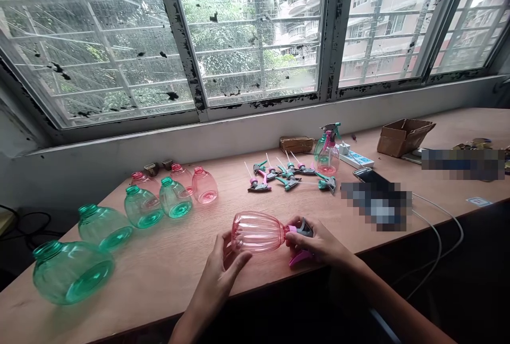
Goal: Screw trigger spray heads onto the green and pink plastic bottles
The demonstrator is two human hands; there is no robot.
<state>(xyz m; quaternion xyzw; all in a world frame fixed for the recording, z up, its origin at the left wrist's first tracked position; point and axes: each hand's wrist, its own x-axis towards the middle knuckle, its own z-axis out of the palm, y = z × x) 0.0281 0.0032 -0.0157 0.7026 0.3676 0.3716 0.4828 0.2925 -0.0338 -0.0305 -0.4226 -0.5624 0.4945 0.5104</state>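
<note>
Near the table's front edge, a clear pink spray bottle (258, 232) lies sideways between my two hands. My left hand (223, 264) curls around its base end at the left. At the neck, my right hand (314, 240) is closed on the pink and grey trigger sprayer (303, 229), which sits against the bottle's mouth; its pink lever (300, 257) shows below the fingers. I cannot tell how tightly the sprayer is screwed on. Beyond my hands lies a group of loose trigger sprayers (289, 180), green, pink and grey, with thin white tubes.
Open green bottles (74, 272) and pink bottles (205, 186) stand at the left. Two bottles with sprayers (329, 158) stand at the back beside a power strip (356, 156). A phone (372, 179), white cables (438, 238) and a cardboard box (402, 138) are at the right.
</note>
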